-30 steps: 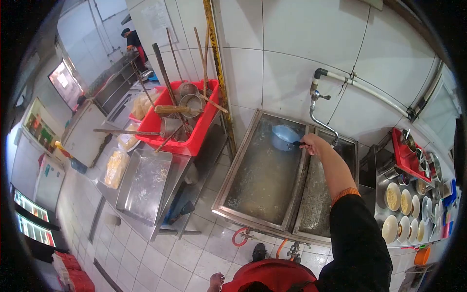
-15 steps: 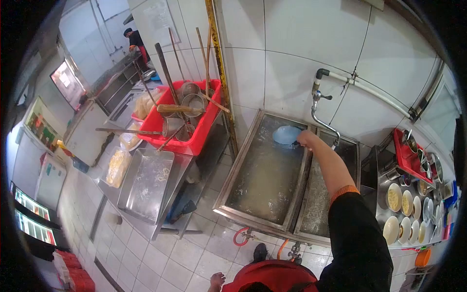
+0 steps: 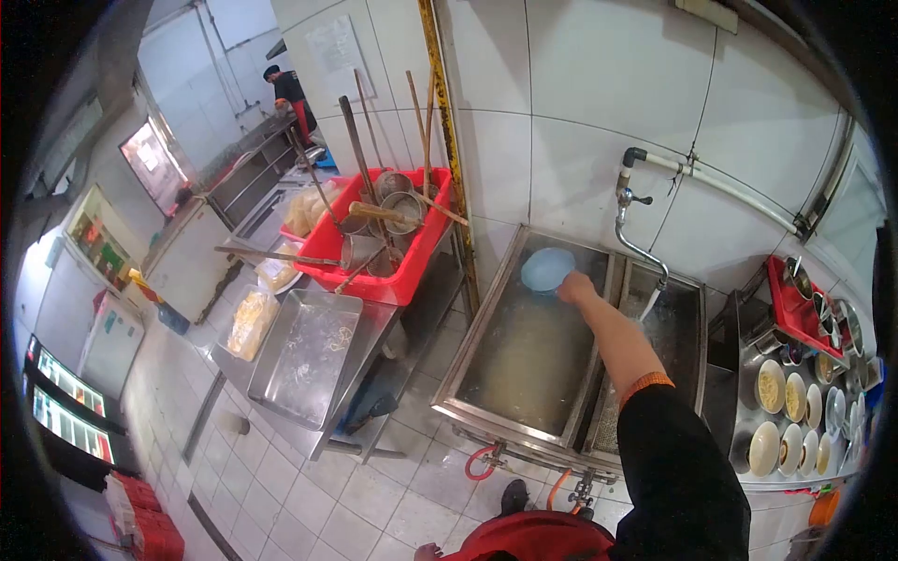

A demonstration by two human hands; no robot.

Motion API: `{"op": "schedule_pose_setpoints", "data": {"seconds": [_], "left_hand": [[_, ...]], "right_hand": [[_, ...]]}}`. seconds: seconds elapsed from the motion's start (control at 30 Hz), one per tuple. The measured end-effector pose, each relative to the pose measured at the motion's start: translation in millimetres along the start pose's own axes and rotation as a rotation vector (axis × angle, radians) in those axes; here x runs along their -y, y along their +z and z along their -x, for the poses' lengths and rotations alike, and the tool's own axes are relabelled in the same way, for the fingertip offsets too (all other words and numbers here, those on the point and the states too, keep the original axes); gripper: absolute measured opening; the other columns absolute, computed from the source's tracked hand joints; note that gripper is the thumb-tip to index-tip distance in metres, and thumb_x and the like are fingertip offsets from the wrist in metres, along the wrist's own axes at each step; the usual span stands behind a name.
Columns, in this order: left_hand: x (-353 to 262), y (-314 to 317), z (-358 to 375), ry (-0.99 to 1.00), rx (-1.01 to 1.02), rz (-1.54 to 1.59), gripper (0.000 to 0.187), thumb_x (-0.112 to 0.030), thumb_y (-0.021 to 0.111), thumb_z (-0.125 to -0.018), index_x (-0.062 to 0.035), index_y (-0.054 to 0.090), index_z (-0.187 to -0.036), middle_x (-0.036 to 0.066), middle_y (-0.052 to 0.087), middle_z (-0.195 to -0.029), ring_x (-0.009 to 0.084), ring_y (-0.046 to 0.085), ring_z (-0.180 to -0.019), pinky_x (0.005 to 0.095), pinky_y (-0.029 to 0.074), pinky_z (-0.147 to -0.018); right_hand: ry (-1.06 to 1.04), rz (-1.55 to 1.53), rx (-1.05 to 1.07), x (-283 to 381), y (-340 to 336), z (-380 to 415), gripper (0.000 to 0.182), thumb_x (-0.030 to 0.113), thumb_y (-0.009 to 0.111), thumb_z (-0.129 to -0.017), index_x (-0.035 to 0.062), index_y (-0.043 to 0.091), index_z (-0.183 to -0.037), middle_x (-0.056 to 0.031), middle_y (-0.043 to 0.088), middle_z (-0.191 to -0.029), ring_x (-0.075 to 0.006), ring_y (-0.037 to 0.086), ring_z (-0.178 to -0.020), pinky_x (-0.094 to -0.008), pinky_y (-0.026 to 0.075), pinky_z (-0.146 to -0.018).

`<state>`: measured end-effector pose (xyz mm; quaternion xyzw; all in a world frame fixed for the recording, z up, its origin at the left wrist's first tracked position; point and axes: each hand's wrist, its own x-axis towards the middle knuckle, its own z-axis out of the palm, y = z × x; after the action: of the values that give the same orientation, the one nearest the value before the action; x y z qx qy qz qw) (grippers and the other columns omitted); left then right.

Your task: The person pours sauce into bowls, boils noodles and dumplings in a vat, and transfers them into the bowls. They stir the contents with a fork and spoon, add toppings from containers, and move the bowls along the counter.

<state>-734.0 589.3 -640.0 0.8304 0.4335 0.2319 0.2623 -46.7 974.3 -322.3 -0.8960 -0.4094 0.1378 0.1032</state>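
My right hand is closed on a light blue, round, shallow scoop. The scoop is over the far end of the left basin of a steel water tank, whose cloudy, pale water sits below it; my fingers hide its handle. At the bottom edge shows only a small part of my left hand, beside my red apron, its fingers mostly out of view. A curved tap hangs from the wall pipe above the right basin.
To the left, a steel table bears a red crate of long-handled strainers, a metal tray and a bagged pack. Several bowls stand on the right counter. A person works far back.
My view has shifted, so the surroundings sit lower and farther right. The scoop has tipped and turned slightly in my right hand. My left hand has dropped mostly out of view.
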Motion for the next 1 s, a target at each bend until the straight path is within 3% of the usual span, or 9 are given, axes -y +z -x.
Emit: {"op": "schedule_pose_setpoints", "data": {"seconds": [0.1,0.17,0.23,0.33,0.43,0.67,0.8,0.83,1.0], "left_hand": [[4,0,3,0.132,-0.109,0.049,0.029,-0.021,0.066,-0.077,-0.0001,0.062,-0.096,0.016,0.062,-0.087,0.0338,0.060,-0.082,0.0433,0.050,-0.070],[4,-4,0,0.138,-0.097,-0.016,0.028,-0.022,0.066,-0.078,-0.0005,0.062,-0.095,0.016,0.062,-0.086,0.0333,0.060,-0.081,0.0432,0.050,-0.069],[2,-3,-4,0.136,-0.075,-0.145,0.027,-0.024,0.066,-0.078,-0.0012,0.063,-0.093,0.015,0.062,-0.085,0.0324,0.061,-0.079,0.0430,0.050,-0.069],[11,-1,-21,0.016,0.085,-0.142,0.027,-0.026,0.064,-0.079,-0.0024,0.063,-0.092,0.014,0.063,-0.085,0.0315,0.061,-0.078,0.0427,0.050,-0.068],[19,-3,-46,-0.119,0.276,-0.076,0.027,-0.028,0.062,-0.080,-0.0036,0.063,-0.091,0.013,0.063,-0.086,0.0310,0.061,-0.078,0.0425,0.050,-0.067],[32,11,-76,-0.144,0.592,-0.105,0.029,-0.034,0.058,-0.081,-0.0065,0.064,-0.088,0.010,0.063,-0.088,0.0298,0.062,-0.077,0.0421,0.049,-0.066],[34,33,-83,0.030,0.784,-0.270,0.030,-0.037,0.056,-0.082,-0.0081,0.064,-0.087,0.008,0.063,-0.089,0.0291,0.062,-0.076,0.0418,0.049,-0.065],[36,34,-83,0.299,0.739,-0.292,0.034,-0.041,0.058,-0.079,-0.0103,0.068,-0.090,0.006,0.065,-0.097,0.0279,0.062,-0.090,0.0413,0.050,-0.076],[13,66,-99,0.471,0.694,-0.318,0.030,-0.037,0.059,-0.078,-0.0136,0.070,-0.094,0.004,0.067,-0.097,0.0228,0.063,-0.094,0.0357,0.050,-0.078]], "right_hand": [[-0.278,0.252,0.008,-30,23,-25,0.027,0.018,0.059,-0.080,-0.0021,0.066,-0.096,-0.0209,0.065,-0.095,-0.0341,0.064,-0.087,-0.0418,0.051,-0.074],[-0.221,0.073,0.037,-38,15,-16,0.022,0.018,0.062,-0.082,-0.0019,0.065,-0.089,-0.0182,0.064,-0.082,-0.0310,0.062,-0.071,-0.0426,0.048,-0.060],[0.185,-0.576,0.065,-39,-7,18,0.020,0.019,0.064,-0.083,-0.0008,0.064,-0.078,-0.0134,0.060,-0.068,-0.0258,0.055,-0.054,-0.0411,0.042,-0.046],[0.178,-0.754,0.054,-59,-24,53,0.026,0.020,0.064,-0.085,0.0021,0.058,-0.068,-0.0066,0.050,-0.060,-0.0187,0.043,-0.048,-0.0357,0.032,-0.039],[0.036,-0.688,-0.020,-76,-53,108,0.033,0.021,0.062,-0.084,-0.0061,0.059,-0.066,-0.0160,0.055,-0.055,-0.0267,0.050,-0.041,-0.0414,0.036,-0.038],[0.154,-0.866,0.011,-145,-101,236,0.030,0.021,0.060,-0.087,-0.0010,0.058,-0.066,-0.0058,0.044,-0.050,-0.0133,0.038,-0.041,-0.0343,0.026,-0.037],[0.249,-0.981,0.030,-188,-119,307,0.025,0.021,0.059,-0.087,-0.0020,0.061,-0.076,-0.0029,0.044,-0.052,-0.0116,0.038,-0.041,-0.0310,0.025,-0.037],[0.268,-1.025,0.025,-199,-121,322,0.024,0.020,0.059,-0.088,-0.0022,0.062,-0.079,-0.0022,0.044,-0.053,-0.0114,0.038,-0.041,-0.0301,0.025,-0.037],[0.311,-1.165,-0.024,-245,-129,390,0.019,0.017,0.055,-0.090,0.0014,0.060,-0.081,0.0007,0.043,-0.054,-0.0078,0.034,-0.042,-0.0237,0.024,-0.037]]}}
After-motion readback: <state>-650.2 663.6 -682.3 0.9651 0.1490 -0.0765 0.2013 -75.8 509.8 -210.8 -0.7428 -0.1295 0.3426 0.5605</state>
